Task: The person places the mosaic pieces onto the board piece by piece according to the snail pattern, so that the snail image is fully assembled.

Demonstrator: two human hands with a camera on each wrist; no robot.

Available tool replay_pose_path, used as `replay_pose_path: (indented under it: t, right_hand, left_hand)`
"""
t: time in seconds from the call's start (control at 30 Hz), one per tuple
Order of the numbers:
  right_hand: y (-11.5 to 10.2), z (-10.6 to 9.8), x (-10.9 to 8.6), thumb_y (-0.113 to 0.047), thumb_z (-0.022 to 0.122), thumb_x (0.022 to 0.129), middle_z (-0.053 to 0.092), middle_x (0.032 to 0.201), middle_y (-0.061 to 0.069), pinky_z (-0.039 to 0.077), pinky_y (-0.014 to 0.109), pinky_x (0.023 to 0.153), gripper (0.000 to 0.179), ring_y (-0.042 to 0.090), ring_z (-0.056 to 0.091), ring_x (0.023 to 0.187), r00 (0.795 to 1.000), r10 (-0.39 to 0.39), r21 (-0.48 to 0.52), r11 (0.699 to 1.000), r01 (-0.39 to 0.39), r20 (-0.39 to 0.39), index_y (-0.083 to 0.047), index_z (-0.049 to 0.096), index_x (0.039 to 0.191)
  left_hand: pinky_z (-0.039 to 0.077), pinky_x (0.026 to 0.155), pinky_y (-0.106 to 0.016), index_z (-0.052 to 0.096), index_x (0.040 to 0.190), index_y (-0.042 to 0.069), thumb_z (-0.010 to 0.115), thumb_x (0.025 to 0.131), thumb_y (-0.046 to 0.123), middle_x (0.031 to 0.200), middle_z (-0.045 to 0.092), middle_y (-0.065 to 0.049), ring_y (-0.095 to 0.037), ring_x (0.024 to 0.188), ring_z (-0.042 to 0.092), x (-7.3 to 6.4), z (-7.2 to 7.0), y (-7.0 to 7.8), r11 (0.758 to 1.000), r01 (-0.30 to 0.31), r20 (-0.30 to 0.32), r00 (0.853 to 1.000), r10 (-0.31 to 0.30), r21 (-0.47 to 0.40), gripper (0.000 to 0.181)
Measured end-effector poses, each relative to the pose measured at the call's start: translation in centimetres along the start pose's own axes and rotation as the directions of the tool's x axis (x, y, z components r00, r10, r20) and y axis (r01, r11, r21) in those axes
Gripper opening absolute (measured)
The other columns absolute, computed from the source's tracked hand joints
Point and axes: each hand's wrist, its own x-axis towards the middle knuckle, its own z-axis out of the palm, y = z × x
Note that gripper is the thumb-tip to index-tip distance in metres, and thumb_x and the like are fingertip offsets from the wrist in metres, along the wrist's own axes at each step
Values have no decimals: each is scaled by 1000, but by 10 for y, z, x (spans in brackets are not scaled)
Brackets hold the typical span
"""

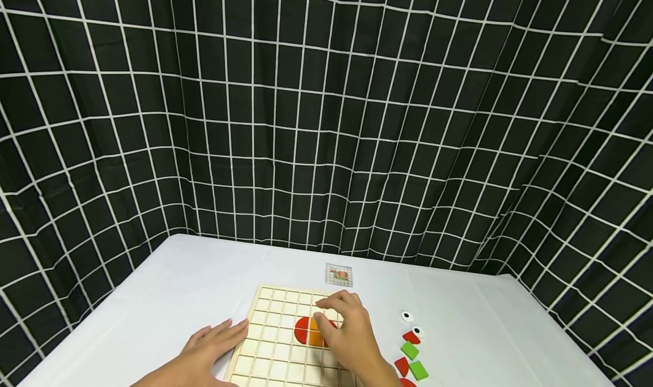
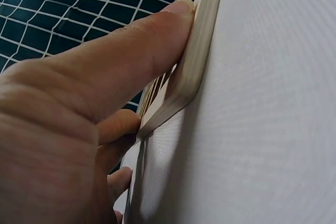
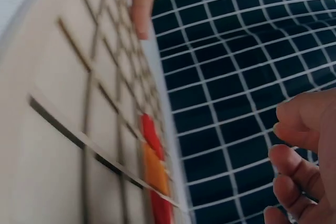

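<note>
A pale wooden board (image 1: 270, 333) with a raised square grid lies on the table. Red pieces (image 1: 301, 331) flank orange pieces (image 1: 315, 337) set in its middle cells. My left hand (image 1: 211, 344) rests against the board's left side with fingers extended; in the left wrist view its thumb (image 2: 168, 32) lies on the rim by a corner. Above the pieces hovers my right hand (image 1: 352, 333), thumb and index finger apart with nothing between them. It partly covers the right-hand red piece. The right wrist view shows its curved fingers (image 3: 294, 166) away from the board surface.
Behind the board lies a small picture card (image 1: 339, 275). To the right are two round eye pieces (image 1: 406, 316), green squares (image 1: 410, 350) and several curved red pieces (image 1: 402, 366) on the white table (image 1: 484, 330). A black gridded curtain (image 1: 326, 120) encloses the back and sides.
</note>
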Motion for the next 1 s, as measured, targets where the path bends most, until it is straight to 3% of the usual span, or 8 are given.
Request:
replay_pose_path:
  t: [0.33,0.6,0.77,0.87,1.0]
  right_hand:
    - [-1,-46,-3,1,79,74,62,90,-15,50,34,76,26,9,56,92,992,2,-39,999,-7,-124,-17,74,91]
    - [5,-90,-16,1,80,75,63,93,-16,50,30,73,29,8,55,88,981,87,-95,990,-105,-176,-21,75,93]
    - [9,-114,-22,0,78,78,63,95,-14,43,18,76,26,11,54,87,976,104,-118,985,-128,-194,-18,74,97]
    - [11,-127,-26,-1,78,79,64,95,-11,41,17,77,25,10,53,88,972,131,-147,976,-161,-195,-15,74,99]
    - [13,-140,-34,-2,78,79,64,95,-11,41,17,77,25,8,52,87,972,146,-193,964,-182,-185,-14,73,100]
  left_hand:
    - [18,94,-69,44,142,-1,77,75,50,150,38,-10,-46,131,33,-2,-1,1,1000,8,9,1000,-8,-10,90]
    - [12,98,-69,43,142,-3,78,71,52,149,38,-15,-51,132,27,1,-6,8,993,68,43,997,-64,-95,96]
    - [8,103,-57,43,143,-1,78,72,51,150,38,-14,-51,133,26,-2,-10,10,993,60,21,998,-58,-104,95]
    - [9,101,-58,43,143,0,77,74,50,149,39,-13,-50,133,27,-3,-9,11,994,46,10,999,-45,-94,92]
    - [8,101,-49,44,143,0,76,75,50,149,39,-13,-49,133,29,-3,-5,13,995,33,2,999,-33,-93,90]
